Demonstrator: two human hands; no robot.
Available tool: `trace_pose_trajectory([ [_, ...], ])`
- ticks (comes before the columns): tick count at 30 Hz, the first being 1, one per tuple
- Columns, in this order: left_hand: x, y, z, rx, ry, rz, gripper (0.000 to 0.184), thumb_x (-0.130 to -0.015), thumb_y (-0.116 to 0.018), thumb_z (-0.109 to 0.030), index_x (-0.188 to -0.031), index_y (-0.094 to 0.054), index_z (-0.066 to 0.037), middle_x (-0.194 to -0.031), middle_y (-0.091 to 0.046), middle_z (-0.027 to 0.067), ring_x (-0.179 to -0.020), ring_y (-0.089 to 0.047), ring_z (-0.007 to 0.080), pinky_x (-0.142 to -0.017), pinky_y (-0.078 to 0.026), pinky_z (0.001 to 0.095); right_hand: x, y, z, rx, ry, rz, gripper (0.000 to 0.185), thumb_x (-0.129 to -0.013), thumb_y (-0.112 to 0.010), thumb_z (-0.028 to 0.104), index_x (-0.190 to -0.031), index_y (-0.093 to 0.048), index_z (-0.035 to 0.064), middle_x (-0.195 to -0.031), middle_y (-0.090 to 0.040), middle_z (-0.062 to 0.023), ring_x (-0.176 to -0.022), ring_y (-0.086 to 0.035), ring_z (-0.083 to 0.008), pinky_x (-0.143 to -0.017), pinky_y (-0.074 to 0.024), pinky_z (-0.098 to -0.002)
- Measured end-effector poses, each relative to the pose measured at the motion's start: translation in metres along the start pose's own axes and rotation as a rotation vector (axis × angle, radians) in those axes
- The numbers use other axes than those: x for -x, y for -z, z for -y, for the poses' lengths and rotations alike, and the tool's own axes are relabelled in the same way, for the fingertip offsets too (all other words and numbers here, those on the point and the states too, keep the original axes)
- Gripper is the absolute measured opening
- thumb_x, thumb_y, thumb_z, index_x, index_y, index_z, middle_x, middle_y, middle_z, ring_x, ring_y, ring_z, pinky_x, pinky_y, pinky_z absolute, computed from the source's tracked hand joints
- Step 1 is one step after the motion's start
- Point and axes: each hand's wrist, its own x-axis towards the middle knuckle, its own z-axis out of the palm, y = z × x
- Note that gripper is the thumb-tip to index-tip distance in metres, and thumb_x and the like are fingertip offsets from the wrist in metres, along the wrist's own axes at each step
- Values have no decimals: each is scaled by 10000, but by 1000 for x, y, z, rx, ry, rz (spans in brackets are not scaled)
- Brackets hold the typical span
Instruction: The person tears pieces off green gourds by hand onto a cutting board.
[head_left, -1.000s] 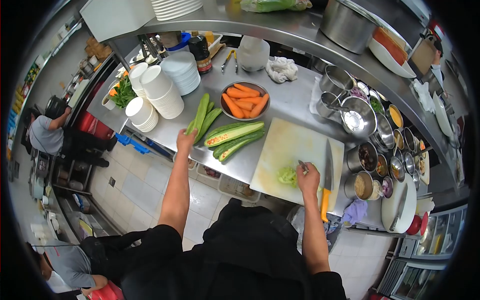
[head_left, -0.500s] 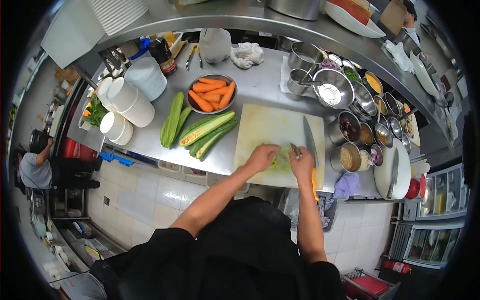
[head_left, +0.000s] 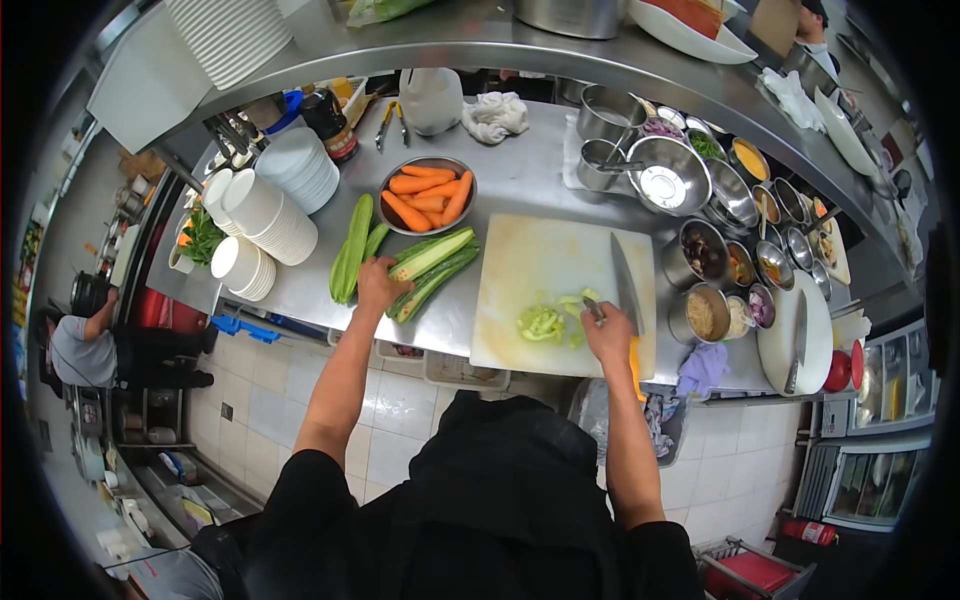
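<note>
My left hand (head_left: 382,287) reaches over the steel counter, its fingers closed round the near-left end of a halved cucumber (head_left: 437,254). Beside it lies another dark-green cucumber piece (head_left: 438,285), and further left are lighter green lengths (head_left: 352,250). My right hand (head_left: 608,332) is above the cutting board (head_left: 520,260), closed on a small metal tool (head_left: 592,306) whose kind is mostly hidden by the fingers. A heap of pale green scrapings (head_left: 541,323) lies on the board just left of that hand. A large orange-handled knife (head_left: 626,275) rests along the board's right side.
A steel bowl of carrots (head_left: 427,200) stands behind the cucumbers. White bowls (head_left: 268,215) are stacked at the left. Pots and ingredient bowls (head_left: 700,250) crowd the right. A steel shelf (head_left: 420,52) overhangs the back. Another person (head_left: 85,345) stands at far left.
My left hand has left the board, moved left and taken hold of the halved cucumber. The green scrapings are now uncovered. My right hand stays over the board with the small tool.
</note>
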Motion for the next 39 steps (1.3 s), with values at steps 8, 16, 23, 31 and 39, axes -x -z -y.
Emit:
trace_pose_trajectory([
  [8, 30, 21, -86, 371, -68, 165, 499, -545, -767, -266, -888, -497, -25, -829, -581, 170, -755, -567, 292, -705, -454, 367, -12, -4, 38, -231, 106, 30, 179, -735, -591, 142, -850, -567, 6, -763, -596, -198, -715, -582, -370, -629, -460, -399],
  [16, 17, -66, -165, 876, 183, 812, 383, -731, -679, -149, -1050, -513, -20, -1001, -575, 155, -826, -595, 222, -649, -506, 345, -82, -65, 7, 367, 283, 205, 158, -762, -477, 50, -859, -602, 44, -796, -616, -180, -766, -614, -324, -691, -484, -421],
  [23, 52, -84, -146, 2146, 807, 643, 299, -912, -432, -139, -1174, -437, 6, -1147, -514, 177, -1016, -545, 297, -848, -497, 458, -98, -80, 27, 616, 370, 382, 147, -731, -525, 84, -821, -638, 60, -806, -641, -125, -800, -626, -289, -733, -487, -402],
  [31, 55, -99, -163, 2009, 828, 415, 319, -913, -432, -158, -1183, -437, 12, -1147, -514, 168, -1038, -538, 284, -877, -486, 423, -85, -83, 49, 547, 494, 573, 176, -692, -556, 131, -822, -657, 70, -823, -631, -158, -801, -617, -319, -725, -487, -416],
  [39, 46, -123, -167, 1839, 733, 495, 322, -887, -488, -160, -1169, -507, -5, -1115, -534, 144, -968, -559, 241, -802, -495, 366, -66, -86, 42, 352, 549, 510, 160, -690, -534, 141, -787, -628, 55, -702, -614, -162, -701, -603, -346, -640, -478, -451],
])
